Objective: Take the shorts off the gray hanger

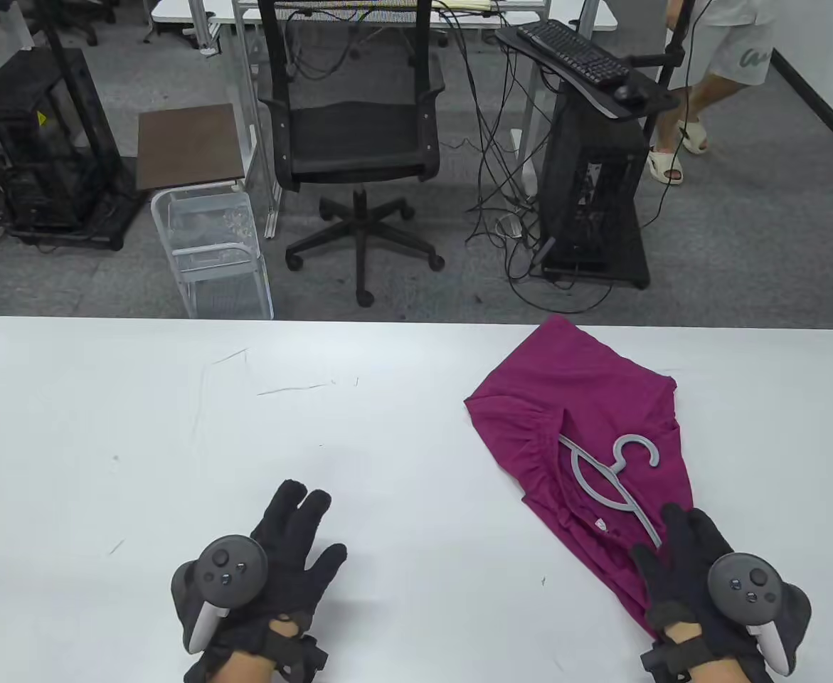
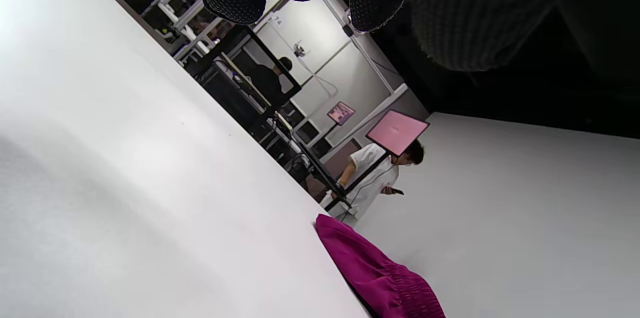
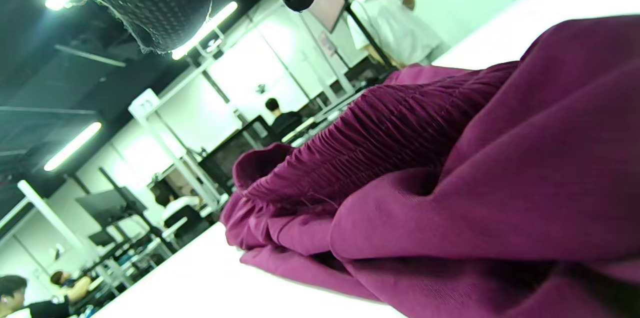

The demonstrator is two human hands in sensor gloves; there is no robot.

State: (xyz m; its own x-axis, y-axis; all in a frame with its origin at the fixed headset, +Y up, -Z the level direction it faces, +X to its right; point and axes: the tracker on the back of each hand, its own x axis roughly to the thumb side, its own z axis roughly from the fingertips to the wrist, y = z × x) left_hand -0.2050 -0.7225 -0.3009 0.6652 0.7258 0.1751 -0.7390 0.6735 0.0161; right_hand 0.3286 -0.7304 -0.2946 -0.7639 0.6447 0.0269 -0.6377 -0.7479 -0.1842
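Observation:
Magenta shorts point(image 1: 587, 420) lie on the right half of the white table point(image 1: 174, 441). A gray hanger point(image 1: 612, 480) lies on them, its hook up on the fabric and part of it tucked under the waistband. My right hand point(image 1: 679, 548) rests flat on the near end of the shorts, fingertips at the hanger's near arm. My left hand point(image 1: 295, 526) lies flat and open on the bare table, well left of the shorts. The shorts show close up in the right wrist view point(image 3: 450, 183) and at the bottom of the left wrist view point(image 2: 380, 273).
Beyond the table's far edge stand an office chair point(image 1: 356, 142), a small cart point(image 1: 210, 235), black equipment racks point(image 1: 594, 185) and cables. A person point(image 1: 715, 64) walks at the back right.

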